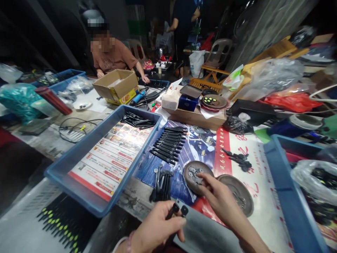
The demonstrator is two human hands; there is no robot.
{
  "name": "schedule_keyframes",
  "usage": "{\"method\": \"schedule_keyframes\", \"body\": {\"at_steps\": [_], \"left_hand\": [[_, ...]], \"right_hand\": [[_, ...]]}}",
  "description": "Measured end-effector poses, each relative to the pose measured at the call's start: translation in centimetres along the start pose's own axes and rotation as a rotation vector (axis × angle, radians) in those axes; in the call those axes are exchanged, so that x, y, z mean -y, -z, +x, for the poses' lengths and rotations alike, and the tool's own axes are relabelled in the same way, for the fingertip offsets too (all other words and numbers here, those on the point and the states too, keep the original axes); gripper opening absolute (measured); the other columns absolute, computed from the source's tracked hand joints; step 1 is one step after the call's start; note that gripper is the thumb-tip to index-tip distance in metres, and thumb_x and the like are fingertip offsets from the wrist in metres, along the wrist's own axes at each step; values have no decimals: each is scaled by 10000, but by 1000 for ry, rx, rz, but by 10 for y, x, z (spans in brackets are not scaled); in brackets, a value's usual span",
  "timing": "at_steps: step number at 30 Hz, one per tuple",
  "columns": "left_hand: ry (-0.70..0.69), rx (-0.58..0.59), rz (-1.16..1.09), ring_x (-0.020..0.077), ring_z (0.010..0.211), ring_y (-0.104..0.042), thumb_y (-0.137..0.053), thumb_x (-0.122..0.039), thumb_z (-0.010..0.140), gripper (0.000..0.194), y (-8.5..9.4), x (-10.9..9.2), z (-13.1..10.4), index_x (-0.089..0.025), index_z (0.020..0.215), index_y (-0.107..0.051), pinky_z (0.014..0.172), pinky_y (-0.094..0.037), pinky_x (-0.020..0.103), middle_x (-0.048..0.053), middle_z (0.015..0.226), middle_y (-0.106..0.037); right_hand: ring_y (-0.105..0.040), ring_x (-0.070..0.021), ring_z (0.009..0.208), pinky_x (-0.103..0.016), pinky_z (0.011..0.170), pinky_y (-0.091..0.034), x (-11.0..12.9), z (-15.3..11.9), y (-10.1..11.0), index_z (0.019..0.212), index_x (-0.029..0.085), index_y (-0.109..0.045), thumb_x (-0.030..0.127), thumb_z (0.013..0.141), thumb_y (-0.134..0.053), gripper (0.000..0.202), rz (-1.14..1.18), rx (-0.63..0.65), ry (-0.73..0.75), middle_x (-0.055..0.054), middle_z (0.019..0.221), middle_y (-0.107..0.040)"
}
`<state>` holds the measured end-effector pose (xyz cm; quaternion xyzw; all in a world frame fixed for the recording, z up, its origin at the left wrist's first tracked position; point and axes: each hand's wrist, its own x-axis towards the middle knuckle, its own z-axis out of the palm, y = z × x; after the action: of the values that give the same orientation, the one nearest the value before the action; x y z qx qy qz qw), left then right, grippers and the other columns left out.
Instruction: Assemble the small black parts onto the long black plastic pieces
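Observation:
My left hand [158,225] is closed around a pair of slim black parts [183,211] whose rounded ends stick up past the thumb. My right hand [219,193] reaches into a round brown dish [188,182] of small grey disc-shaped pieces [195,171]; its fingertips are drawn together at the dish's edge, and anything between them is too small to make out. A second brown dish [247,207] with a few small bits lies beyond the right wrist. Slim black parts lie in a row [170,144] and in a bundle [163,184] ahead of my left hand.
A blue tray [105,207] with black parts at its far end stands left; another blue bin [286,196] with bagged parts stands right. More black pieces [239,160] lie on the poster. Across the table a person [116,52] works beside a cardboard box [118,82].

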<state>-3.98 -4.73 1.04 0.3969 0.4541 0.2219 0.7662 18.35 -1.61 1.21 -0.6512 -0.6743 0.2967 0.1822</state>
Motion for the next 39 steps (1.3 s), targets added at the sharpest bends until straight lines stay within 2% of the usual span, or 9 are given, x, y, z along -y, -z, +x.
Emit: {"method": "schedule_keyframes", "body": {"at_steps": [3, 7, 9, 12, 15, 22, 27, 34, 39], "left_hand": [[-10, 42, 35, 89, 504, -486, -628, -238, 786, 94, -1, -3, 1, -145, 775, -621, 514, -293, 206, -13, 589, -653], [38, 98, 136, 76, 461, -443, -597, -220, 785, 82, -7, -14, 0, -144, 798, -625, 484, -280, 202, -25, 577, -641], [80, 109, 185, 64, 412, -389, -587, -219, 778, 62, -10, -18, -1, -158, 781, -599, 462, -273, 200, -40, 555, -634], [122, 106, 230, 59, 392, -364, -592, -231, 774, 61, -13, -21, -3, -172, 772, -578, 447, -266, 198, -48, 555, -643], [129, 105, 243, 63, 408, -375, -593, -235, 777, 66, -15, -21, -4, -177, 767, -564, 447, -263, 198, -44, 568, -649], [106, 114, 274, 82, 483, -442, -602, -247, 794, 96, -19, -17, -9, -179, 751, -550, 478, -285, 196, -27, 590, -658], [114, 102, 296, 95, 510, -462, -602, -243, 780, 94, -21, -17, -10, -179, 730, -554, 497, -291, 205, -28, 583, -644], [96, 110, 353, 107, 530, -478, -587, -220, 763, 86, -22, -18, -8, -182, 695, -551, 526, -321, 214, -44, 551, -597], [99, 134, 351, 115, 559, -504, -584, -210, 771, 66, -22, -19, -8, -178, 715, -569, 556, -341, 220, -41, 568, -619]], "right_hand": [[-665, -233, 855, -312, 731, -517, 10, -29, -1, 1059, 232, -689, 385, 944, -514, 259, 417, 19, 7, -65, 925, -701], [-591, -159, 630, -258, 560, -485, 21, -58, -11, 932, 215, -680, 485, 881, -637, 279, 876, 47, -209, -14, 798, -630], [-575, -146, 612, -258, 584, -482, 23, -65, -16, 883, 207, -665, 496, 849, -688, 292, 1027, 21, -298, 8, 730, -599], [-565, -146, 620, -257, 589, -467, 25, -71, -22, 830, 201, -658, 506, 794, -750, 320, 1149, 0, -346, 12, 701, -589], [-518, -131, 600, -241, 554, -437, 24, -74, -29, 782, 202, -656, 506, 763, -778, 328, 1184, -34, -362, 22, 702, -559], [-436, -97, 566, -203, 509, -378, 20, -76, -42, 734, 187, -638, 476, 786, -772, 322, 1215, -33, -348, 36, 668, -528], [-383, -78, 511, -197, 466, -334, 17, -78, -48, 729, 183, -595, 505, 782, -767, 369, 1247, 6, -395, 57, 630, -482], [-435, -114, 592, -221, 527, -366, 19, -82, -49, 746, 188, -600, 507, 842, -697, 348, 1052, -22, -315, 33, 676, -518], [-434, -114, 591, -227, 529, -356, 22, -82, -50, 747, 184, -594, 533, 834, -691, 372, 1036, -21, -306, 32, 689, -521]]}}
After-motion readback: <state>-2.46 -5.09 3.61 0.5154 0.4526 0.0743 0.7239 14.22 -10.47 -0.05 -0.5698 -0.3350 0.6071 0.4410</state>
